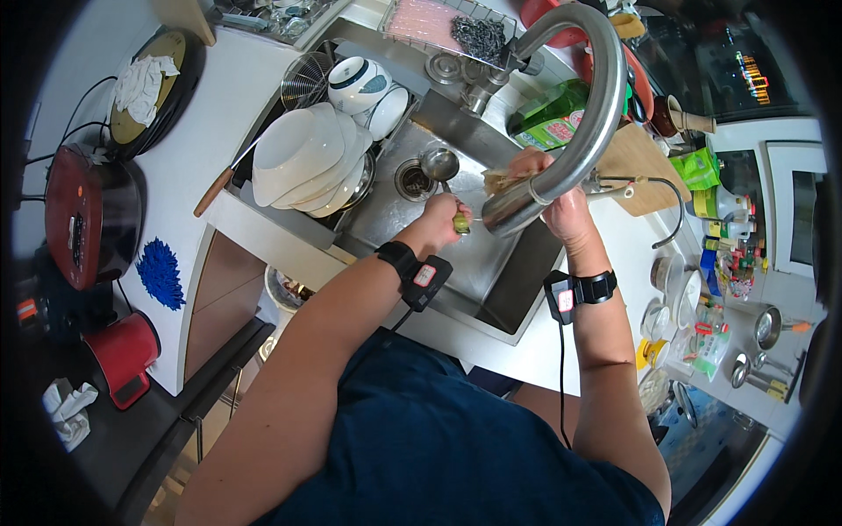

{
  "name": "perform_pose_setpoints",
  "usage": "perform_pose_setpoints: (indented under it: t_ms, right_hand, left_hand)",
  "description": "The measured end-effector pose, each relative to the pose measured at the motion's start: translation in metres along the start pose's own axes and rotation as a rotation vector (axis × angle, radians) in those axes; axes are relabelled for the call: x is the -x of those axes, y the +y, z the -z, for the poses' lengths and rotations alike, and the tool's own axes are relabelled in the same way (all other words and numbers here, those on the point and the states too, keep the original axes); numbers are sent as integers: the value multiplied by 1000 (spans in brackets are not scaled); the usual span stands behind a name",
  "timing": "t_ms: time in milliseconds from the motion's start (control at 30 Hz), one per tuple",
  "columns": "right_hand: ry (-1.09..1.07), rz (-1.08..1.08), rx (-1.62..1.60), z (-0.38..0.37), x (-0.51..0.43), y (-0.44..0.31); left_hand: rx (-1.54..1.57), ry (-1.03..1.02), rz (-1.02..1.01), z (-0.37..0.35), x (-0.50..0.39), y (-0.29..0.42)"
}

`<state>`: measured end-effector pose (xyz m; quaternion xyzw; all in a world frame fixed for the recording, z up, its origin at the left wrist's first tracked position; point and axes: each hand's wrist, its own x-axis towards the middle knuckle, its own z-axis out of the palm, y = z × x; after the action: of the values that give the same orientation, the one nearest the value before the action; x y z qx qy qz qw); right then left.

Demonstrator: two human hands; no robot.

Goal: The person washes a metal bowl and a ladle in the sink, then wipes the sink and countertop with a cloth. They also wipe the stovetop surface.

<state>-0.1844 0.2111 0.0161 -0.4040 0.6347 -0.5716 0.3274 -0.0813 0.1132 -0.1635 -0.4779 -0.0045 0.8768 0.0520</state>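
Over the stainless steel sink (421, 240), my left hand (444, 217) is closed around a metal ladle (439, 164). The ladle's bowl lies beside the drain strainer (414, 181), and its yellow-green handle end (462, 223) sticks out of my fist. My right hand (566, 214) is to the right, partly hidden behind the curved metal faucet (608, 85). Its fingers are around a tan scrubbing pad or cloth (500, 181), only part of which shows. The faucet's spout hangs between my hands; whether water runs is hard to tell.
White bowls (296, 151), patterned cups (358, 82) and a wire strainer (306, 79) crowd the sink's left side. A wooden-handled utensil (214, 191) juts over the counter. Behind the faucet stand a green detergent bottle (552, 115) and a wire basket (427, 23); a cutting board (641, 167) is at right.
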Motion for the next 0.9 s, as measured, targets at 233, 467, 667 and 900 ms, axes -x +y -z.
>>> perform_pose_setpoints:
  t_ms: [233,467,667,900]
  right_hand:
    - [62,-58,145,27,18,-10]
    - [275,-481,-588,41,89,64]
    - [430,-715,-572,-3,138,157]
    - [470,-825,142,-5,114,174]
  left_hand:
    - [-223,-48,134,10,30,-27]
    - [-393,-211,400,43,47,-19]
    - [-743,-121,286,30,84,-14]
    - [-993,-164,231,23,112,-13]
